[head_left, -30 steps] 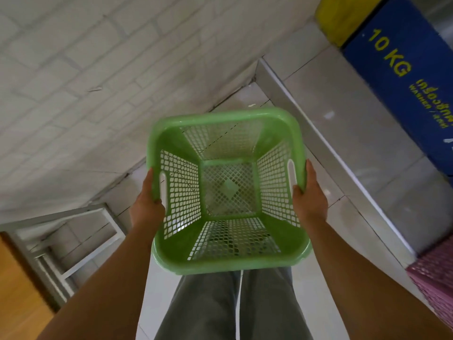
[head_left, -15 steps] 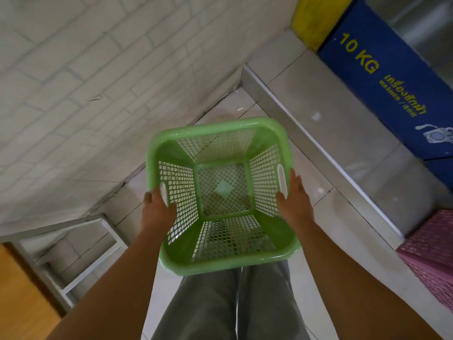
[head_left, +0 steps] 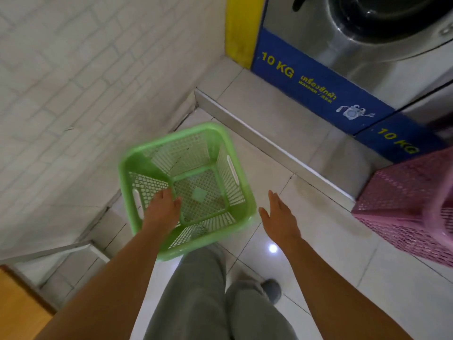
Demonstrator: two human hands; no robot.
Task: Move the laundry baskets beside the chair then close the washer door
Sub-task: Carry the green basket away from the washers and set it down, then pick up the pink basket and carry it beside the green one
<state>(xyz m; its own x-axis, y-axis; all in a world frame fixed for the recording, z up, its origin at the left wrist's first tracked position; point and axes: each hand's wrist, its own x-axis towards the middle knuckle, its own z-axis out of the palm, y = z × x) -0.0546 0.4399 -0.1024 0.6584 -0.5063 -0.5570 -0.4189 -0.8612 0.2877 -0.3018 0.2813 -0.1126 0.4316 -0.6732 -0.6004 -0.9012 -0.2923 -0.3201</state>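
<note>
An empty green laundry basket (head_left: 221,155) sits low by the white brick wall, blurred and turned a little. My left hand (head_left: 163,211) hovers over its near-left side with fingers apart, holding nothing. My right hand (head_left: 279,217) is off the basket, to its right, fingers spread over the floor tiles. A pink laundry basket (head_left: 407,204) stands at the right edge, below the washers. The washer (head_left: 367,33) at the top right shows its dark round drum opening; its door is not in view. The chair's (head_left: 19,307) wooden seat and white metal frame show at the lower left.
A raised tiled step (head_left: 269,141) with a metal edge runs diagonally in front of the washers. Blue "10 KG" panels (head_left: 316,87) line the machine bases, with a yellow strip (head_left: 241,28) beside them. My grey trousers and one shoe (head_left: 272,289) are below, on glossy tiles.
Both hands have let go of the green basket, which has dropped lower toward the wall and turned. My view has swung up and right, bringing the washer and more of the pink basket in.
</note>
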